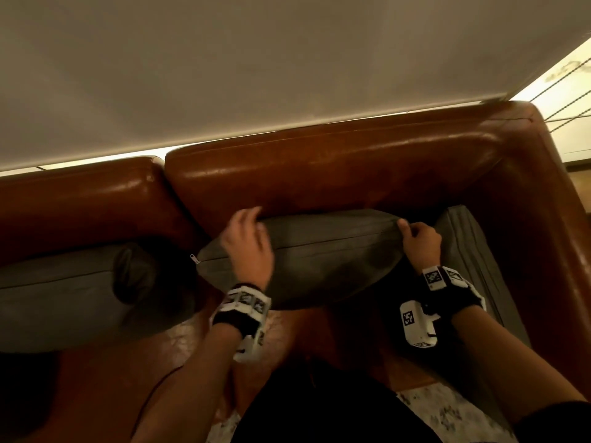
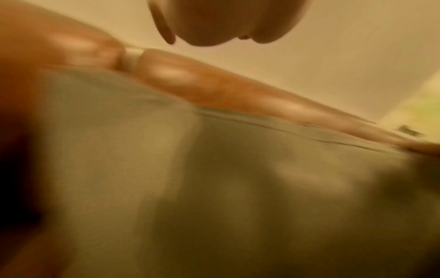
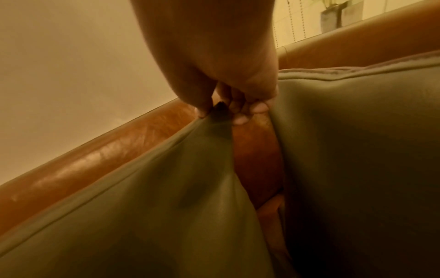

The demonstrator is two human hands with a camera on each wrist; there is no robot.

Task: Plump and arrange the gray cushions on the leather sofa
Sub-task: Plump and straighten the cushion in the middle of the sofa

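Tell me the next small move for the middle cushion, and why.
Probably tug the corner up and right to square it: the right hand pinches the middle cushion at its top right corner, the left hand rests on it, and it sags.

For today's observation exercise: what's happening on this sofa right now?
A person is arranging gray cushions on a brown leather sofa. The right hand pinches the top corner of the middle cushion, which stands against the backrest, while the left hand lies over its other end. Another cushion lies to the left, and a third leans against the sofa's arm.
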